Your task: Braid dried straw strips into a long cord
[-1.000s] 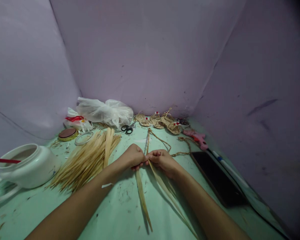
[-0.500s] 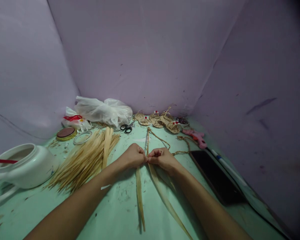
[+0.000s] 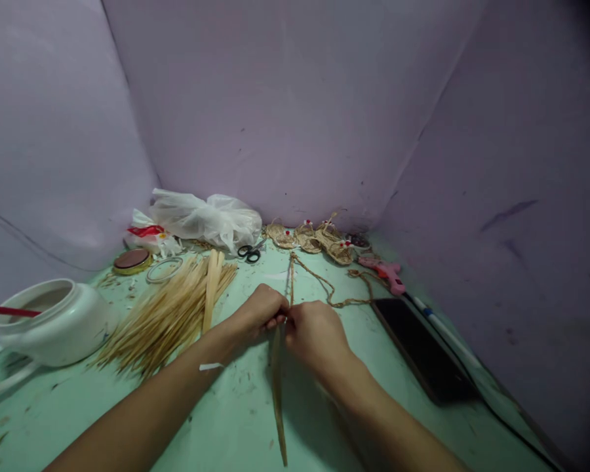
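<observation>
A thin braided cord [image 3: 292, 278] of dry straw-like fibre runs away from my hands, then bends right across the table toward the phone. At its near end my left hand [image 3: 265, 308] is closed, pinching the braid. My right hand [image 3: 317, 331] is closed close against it, back of the hand turned up, so its fingertips are hidden. One flat loose strip [image 3: 277, 393] hangs from between the hands toward me. Left of my left hand lies a spread bundle of dry strips [image 3: 172, 314], with a wider pale strip [image 3: 211, 288] on top.
At left stands a white pot [image 3: 54, 328] with a red stick. Behind are a round tin [image 3: 132, 261], a ring [image 3: 164, 269], a plastic bag [image 3: 211, 219], scissors [image 3: 250, 252] and woven pieces [image 3: 324, 241]. At right lie a pink glue gun [image 3: 386, 272], a phone [image 3: 423, 351] and a pen [image 3: 447, 334].
My right hand has turned over and moved slightly nearer me, covering its fingertips. The long strip that curved toward the lower right is now hidden behind my right hand and arm.
</observation>
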A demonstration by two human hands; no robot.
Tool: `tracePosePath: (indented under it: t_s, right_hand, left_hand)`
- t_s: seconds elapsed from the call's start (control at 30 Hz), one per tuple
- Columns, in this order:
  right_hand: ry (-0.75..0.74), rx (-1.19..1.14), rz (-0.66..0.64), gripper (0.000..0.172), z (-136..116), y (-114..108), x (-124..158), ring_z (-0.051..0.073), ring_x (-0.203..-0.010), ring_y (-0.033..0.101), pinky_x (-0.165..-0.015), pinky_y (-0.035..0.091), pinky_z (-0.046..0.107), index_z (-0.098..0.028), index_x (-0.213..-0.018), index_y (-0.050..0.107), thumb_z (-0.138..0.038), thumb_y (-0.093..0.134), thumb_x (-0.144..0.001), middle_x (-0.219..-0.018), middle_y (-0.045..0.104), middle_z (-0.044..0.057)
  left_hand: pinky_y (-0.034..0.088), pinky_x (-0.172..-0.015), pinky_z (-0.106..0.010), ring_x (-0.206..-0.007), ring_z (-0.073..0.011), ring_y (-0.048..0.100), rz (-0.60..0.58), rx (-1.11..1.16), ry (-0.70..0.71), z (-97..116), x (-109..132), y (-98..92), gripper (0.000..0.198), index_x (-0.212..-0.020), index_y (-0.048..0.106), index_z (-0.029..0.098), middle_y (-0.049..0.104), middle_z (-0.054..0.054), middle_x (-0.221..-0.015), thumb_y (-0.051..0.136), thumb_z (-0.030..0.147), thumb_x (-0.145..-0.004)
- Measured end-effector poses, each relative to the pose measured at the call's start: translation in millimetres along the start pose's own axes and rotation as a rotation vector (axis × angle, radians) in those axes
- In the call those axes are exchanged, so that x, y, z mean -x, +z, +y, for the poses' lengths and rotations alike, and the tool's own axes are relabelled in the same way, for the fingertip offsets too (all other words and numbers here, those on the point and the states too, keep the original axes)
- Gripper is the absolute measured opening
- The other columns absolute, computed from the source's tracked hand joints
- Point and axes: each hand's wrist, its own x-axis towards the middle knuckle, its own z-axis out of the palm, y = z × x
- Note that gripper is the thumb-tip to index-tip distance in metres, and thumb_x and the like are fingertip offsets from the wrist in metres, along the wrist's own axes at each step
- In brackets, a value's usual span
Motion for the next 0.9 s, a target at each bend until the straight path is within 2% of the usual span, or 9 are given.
tracePosePath:
  t_s: [0.13,0.27,0.37,0.4,0.47,0.57,0.63,0.77,0.9]
  right_hand:
    - [-0.059,0.023,-0.037,0.021,-7.9,1.6,5.4,0.018,-0.062,0.06,-0.054,0.035,0.024,-0.015,-0.072,0.069,-0.015,0.048,-0.067,-0.071,0.067,0.012]
    - [-0.082,-0.283,-0.136,0.022,17.0,-6.3,-8.9,0.015,-0.053,0.055,-0.048,0.033,0.023,-0.017,-0.062,0.067,-0.035,0.055,-0.066,-0.057,0.063,0.005]
    - [0.121,-0.715,0.041,0.022,40.5,-7.6,-26.7,0.013,-0.054,0.053,-0.051,0.037,0.022,-0.014,-0.068,0.063,-0.033,0.05,-0.071,-0.061,0.061,0.005]
    - [0.235,-0.88,0.017,0.018,44.8,-5.9,-31.0,0.012,-0.054,0.054,-0.053,0.039,0.023,-0.013,-0.068,0.06,-0.028,0.05,-0.071,-0.063,0.061,0.005]
    - [0.385,-1.174,-0.155,0.01,45.7,0.3,-34.7,0.011,-0.054,0.054,-0.055,0.043,0.024,-0.012,-0.069,0.056,-0.019,0.049,-0.071,-0.066,0.06,0.006]
    - [0.393,-1.448,-0.444,0.006,34.5,12.3,-31.1,0.009,-0.048,0.051,-0.054,0.044,0.026,-0.013,-0.064,0.052,-0.013,0.049,-0.069,-0.059,0.055,0.003]
    - [0.383,-1.477,-0.49,0.008,27.3,19.5,-28.1,0.007,-0.04,0.043,-0.047,0.041,0.022,-0.014,-0.058,0.05,-0.012,0.049,-0.066,-0.05,0.049,-0.001]
    - [0.347,-1.231,-0.37,0.015,25.8,31.5,-29.2,0.003,-0.032,0.024,-0.033,0.016,0.018,-0.014,-0.045,0.045,-0.011,0.047,-0.06,-0.036,0.036,-0.005]
    - [0.3,-1.114,-0.247,0.016,28.6,41.0,-32.4,0.003,-0.032,0.019,-0.035,0.01,0.021,-0.016,-0.042,0.041,-0.016,0.047,-0.056,-0.032,0.027,-0.008]
  left_hand:
    - [0.011,-0.032,-0.019,-0.028,-0.0036,0.019,-0.002,-0.042,0.039,-1.2,-4.6,-6.3,0.01,-0.042,0.046,0.013,0.025,0.007,-0.027,0.044,0.012,-0.052]
    - [0.008,-0.034,-0.019,-0.031,-0.0021,0.017,-0.105,0.009,0.072,-9.7,-13.8,-13.6,0.005,-0.047,0.048,0.013,0.026,0.009,-0.032,0.05,0.016,-0.05]
    - [0.007,-0.035,-0.02,-0.031,-0.0022,0.019,-0.186,0.062,0.09,-13.2,-15.8,-18.3,0.01,-0.049,0.05,0.012,0.029,0.008,-0.033,0.055,0.021,-0.05]
    - [0.007,-0.035,-0.02,-0.032,-0.0023,0.019,-0.199,0.073,0.091,-13.4,-15.7,-19.3,0.01,-0.05,0.051,0.012,0.03,0.008,-0.034,0.055,0.022,-0.05]
    - [0.007,-0.035,-0.02,-0.032,-0.0026,0.019,-0.214,0.082,0.09,-13.3,-15.3,-20.3,0.009,-0.051,0.052,0.012,0.03,0.008,-0.033,0.054,0.021,-0.05]
    - [0.007,-0.036,-0.021,-0.031,-0.003,0.018,-0.218,0.073,0.09,-13.0,-15.4,-19.8,0.007,-0.051,0.05,0.013,0.03,0.008,-0.032,0.053,0.02,-0.051]
    - [0.008,-0.036,-0.02,-0.031,-0.0031,0.018,-0.22,0.048,0.095,-13.1,-16.0,-18.7,0.005,-0.05,0.05,0.013,0.03,0.008,-0.032,0.05,0.018,-0.052]
    - [0.016,-0.037,-0.02,-0.033,-0.0046,0.025,-0.195,-0.064,0.102,-12.5,-16.5,-17.7,0.004,-0.048,0.052,0.012,0.035,0.006,-0.033,0.048,0.013,-0.049]
    - [0.025,-0.042,-0.021,-0.04,-0.0092,0.038,0.003,-0.43,0.106,-6.1,-10.1,-21.6,0.007,-0.046,0.056,0.013,0.043,0.002,-0.037,0.049,0.014,-0.049]
